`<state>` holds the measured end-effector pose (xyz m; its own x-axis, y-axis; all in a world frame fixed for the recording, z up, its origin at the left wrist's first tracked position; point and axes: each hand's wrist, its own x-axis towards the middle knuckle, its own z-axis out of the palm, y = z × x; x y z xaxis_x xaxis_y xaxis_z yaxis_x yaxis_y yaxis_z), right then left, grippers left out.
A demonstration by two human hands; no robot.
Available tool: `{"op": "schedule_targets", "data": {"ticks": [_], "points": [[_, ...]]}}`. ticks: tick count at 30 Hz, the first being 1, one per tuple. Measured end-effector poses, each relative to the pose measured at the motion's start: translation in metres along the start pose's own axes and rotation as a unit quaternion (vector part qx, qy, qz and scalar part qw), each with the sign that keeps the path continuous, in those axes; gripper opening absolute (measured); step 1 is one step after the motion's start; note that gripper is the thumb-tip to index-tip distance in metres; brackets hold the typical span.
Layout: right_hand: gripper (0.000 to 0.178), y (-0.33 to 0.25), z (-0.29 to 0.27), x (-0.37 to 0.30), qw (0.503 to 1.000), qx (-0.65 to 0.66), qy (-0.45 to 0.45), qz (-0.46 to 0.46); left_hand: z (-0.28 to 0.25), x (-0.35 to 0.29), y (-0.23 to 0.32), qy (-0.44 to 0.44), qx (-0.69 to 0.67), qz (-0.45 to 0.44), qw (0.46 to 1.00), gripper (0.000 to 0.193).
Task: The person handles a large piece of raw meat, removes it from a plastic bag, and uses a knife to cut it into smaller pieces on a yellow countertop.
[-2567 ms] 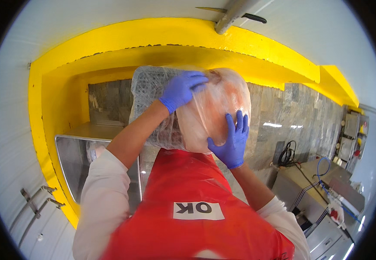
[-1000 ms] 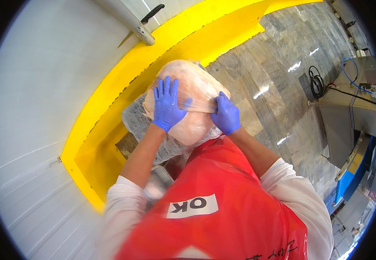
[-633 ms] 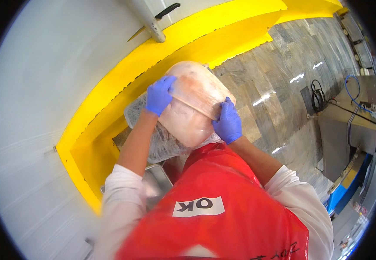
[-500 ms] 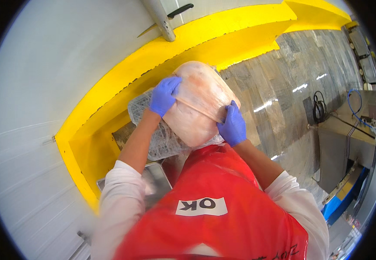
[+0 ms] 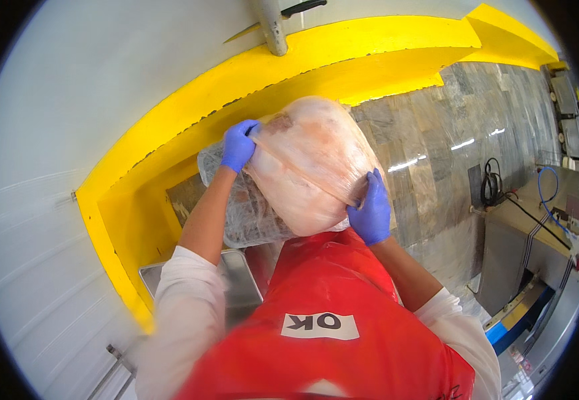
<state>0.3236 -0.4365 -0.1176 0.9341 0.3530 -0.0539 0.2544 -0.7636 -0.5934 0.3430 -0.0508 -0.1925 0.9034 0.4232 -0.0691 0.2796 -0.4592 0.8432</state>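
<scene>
Your left hand (image 5: 239, 145), in a blue glove, is closed on the upper left corner of the meat (image 5: 309, 163), fingers curled over its edge and pinching the clear plastic wrap (image 5: 236, 213) there. Your right hand (image 5: 371, 210), also gloved in blue, is cupped against the lower right side of the meat, fingers spread upward along it and pressed flat to the wrap, so it grips by pressure rather than by a full fist.

The meat is a big pale pink lump, sealed in film, held up in front of your chest between both hands and tilted, its upper end toward the yellow frame (image 5: 169, 153). A taut fold of film runs across the meat from your left hand down to your right. Loose, crinkled wrap hangs off the meat's lower left side, just beside your left forearm.

Below the meat is your red apron (image 5: 329, 300), its top edge touching the meat's underside; a white label sits on the apron lower down. A metal tray (image 5: 236, 280) lies below and left of the meat, partly hidden by your left sleeve. The yellow frame curves behind and above the meat, and a grey pipe (image 5: 271, 27) stands well above it. To the right of the meat runs a grey tiled wall (image 5: 449, 133), with a steel machine (image 5: 529, 240) farther right, well apart
</scene>
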Motion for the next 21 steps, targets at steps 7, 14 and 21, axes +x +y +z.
{"op": "schedule_targets", "data": {"ticks": [7, 14, 21], "points": [[0.079, 0.003, -0.004, 0.008, 0.998, -0.053, -0.002, -0.040, 0.007, 0.028, -0.034, -0.057, 0.003, -0.016, 0.998, 0.020], [0.080, 0.007, -0.005, 0.013, 0.999, -0.036, -0.002, -0.034, 0.016, -0.003, -0.021, 0.111, -0.011, 0.029, 0.993, 0.023], [0.087, 0.009, -0.027, 0.013, 0.997, 0.027, -0.037, -0.059, 0.006, -0.047, 0.014, 0.152, 0.080, 0.058, 0.983, 0.024]]}}
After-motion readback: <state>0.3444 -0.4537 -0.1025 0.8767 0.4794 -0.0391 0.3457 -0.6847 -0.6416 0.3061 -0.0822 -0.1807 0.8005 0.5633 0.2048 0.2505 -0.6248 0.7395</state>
